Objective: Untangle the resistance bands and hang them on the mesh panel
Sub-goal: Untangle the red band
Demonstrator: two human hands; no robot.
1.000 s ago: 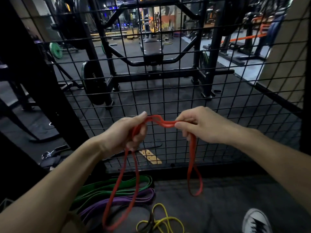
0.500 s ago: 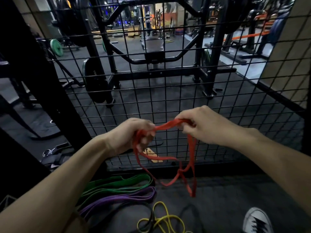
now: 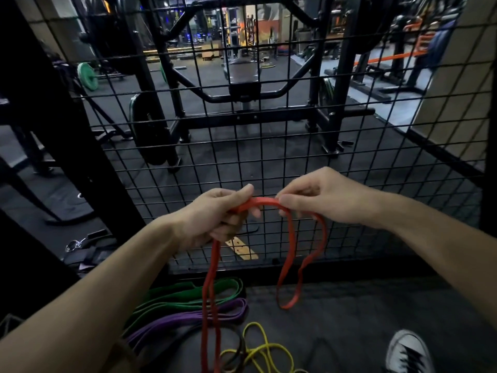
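the step in hand looks like working the red band (image 3: 289, 238) free of its own twists before hanging it. the left hand (image 3: 215, 219) has its fingers curled round the band where two strands gather and drop straight down toward the near floor, and the right hand (image 3: 320, 197) pinches it between thumb and fingertips just to the right, so a short arch of band spans between the two hands in front of the mesh panel (image 3: 269, 157). a smaller loop hangs free below the right hand, clear of the floor. to do this well, i would judge it best to keep the left grip firm as an anchor, let the right fingers slide along the flat of the band to feel out any twist, and lift the long strands clear of the pile so they do not drag other bands up with them. counted: one red band in the hands; on the near floor one green band (image 3: 185, 294), one purple band (image 3: 188, 316), one yellow band (image 3: 258, 351), and a dark one tangled with the yellow, hard to make out. one shoe (image 3: 408, 351) shows at the near right.
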